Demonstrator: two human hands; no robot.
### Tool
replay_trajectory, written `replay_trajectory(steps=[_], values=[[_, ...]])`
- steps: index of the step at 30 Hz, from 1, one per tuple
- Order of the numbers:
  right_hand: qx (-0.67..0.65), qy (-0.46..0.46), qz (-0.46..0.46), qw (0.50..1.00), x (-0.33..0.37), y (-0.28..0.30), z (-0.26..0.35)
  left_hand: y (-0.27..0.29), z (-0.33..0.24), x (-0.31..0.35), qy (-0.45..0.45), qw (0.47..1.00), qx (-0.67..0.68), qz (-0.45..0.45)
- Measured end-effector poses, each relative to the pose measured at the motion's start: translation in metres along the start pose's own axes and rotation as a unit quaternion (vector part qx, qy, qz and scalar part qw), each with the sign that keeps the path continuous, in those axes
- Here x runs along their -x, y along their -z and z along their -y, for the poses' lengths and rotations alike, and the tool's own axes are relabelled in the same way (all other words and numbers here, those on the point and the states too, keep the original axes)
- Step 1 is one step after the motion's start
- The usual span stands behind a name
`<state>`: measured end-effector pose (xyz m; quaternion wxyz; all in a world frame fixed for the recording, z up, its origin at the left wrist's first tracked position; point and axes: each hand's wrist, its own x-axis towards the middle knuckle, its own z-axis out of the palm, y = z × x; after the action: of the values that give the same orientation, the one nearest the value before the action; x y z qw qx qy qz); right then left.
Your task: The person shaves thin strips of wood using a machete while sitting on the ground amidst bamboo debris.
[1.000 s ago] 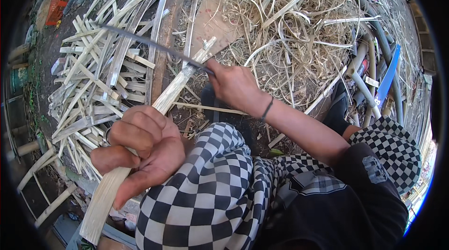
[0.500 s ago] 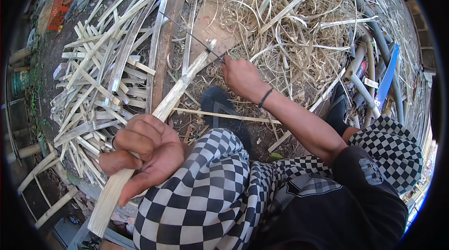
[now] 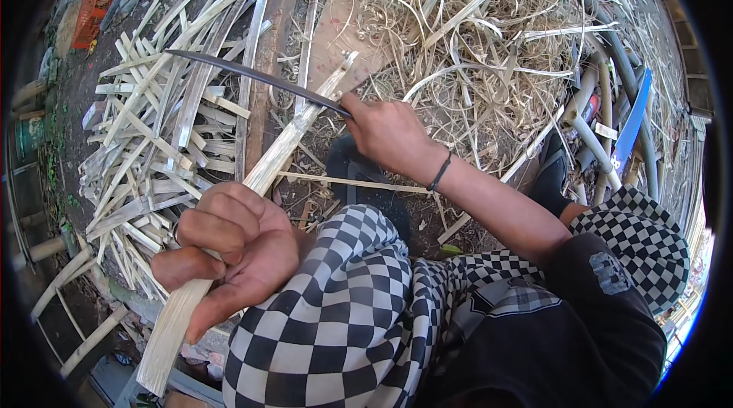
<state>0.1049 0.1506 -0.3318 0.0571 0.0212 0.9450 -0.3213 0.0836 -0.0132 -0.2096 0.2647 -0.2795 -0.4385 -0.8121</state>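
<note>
- A long pale bamboo strip (image 3: 252, 179) is held slanted over the checkered knee (image 3: 336, 309); its near part is gripped by the left hand (image 3: 229, 255), whose fingers are closed tight around it, and its far end points up toward a wooden board (image 3: 336, 41).
- A long dark knife (image 3: 252, 78) is held by the right hand (image 3: 389, 133), closed firmly on the handle; the blade is laid across the far part of the strip.
- Compared with a second ago, the blade is seen further along the strip, away from the left hand, and the right hand has been moved outward with it. It is judged that a shaving stroke toward the far end is being made.
- To the left of the left hand, a heap of cut bamboo slats (image 3: 153, 148) is spread on the ground.
- Beyond the right hand, curled shavings (image 3: 489, 41) are piled thickly; the stroke does not seem to be blocked by them.
- Further right of the right arm, a blue saw (image 3: 632, 122) is lying among bamboo poles (image 3: 588, 125).
</note>
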Motion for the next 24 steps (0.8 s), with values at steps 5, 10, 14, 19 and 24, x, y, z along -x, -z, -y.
replay_trajectory(steps=[5,10,14,19,24], values=[[0.048,-0.111,-0.011,0.993,-0.014,-0.019,-0.051,-0.003,0.004,0.001,-0.004,1.000,-0.005,0.016],[0.023,-0.054,0.038,0.998,0.002,0.012,-0.002,0.001,0.006,0.004,-0.010,1.000,0.006,0.004],[0.048,-0.138,-0.021,0.989,-0.010,-0.024,-0.069,-0.002,0.002,-0.001,-0.004,1.000,0.005,-0.001],[0.054,-0.137,0.048,0.988,0.003,0.006,-0.018,0.003,0.002,0.004,0.000,1.000,0.013,0.010],[-0.093,-0.035,-0.019,0.995,0.022,0.017,0.026,0.002,0.005,-0.001,-0.003,0.999,0.025,0.028]])
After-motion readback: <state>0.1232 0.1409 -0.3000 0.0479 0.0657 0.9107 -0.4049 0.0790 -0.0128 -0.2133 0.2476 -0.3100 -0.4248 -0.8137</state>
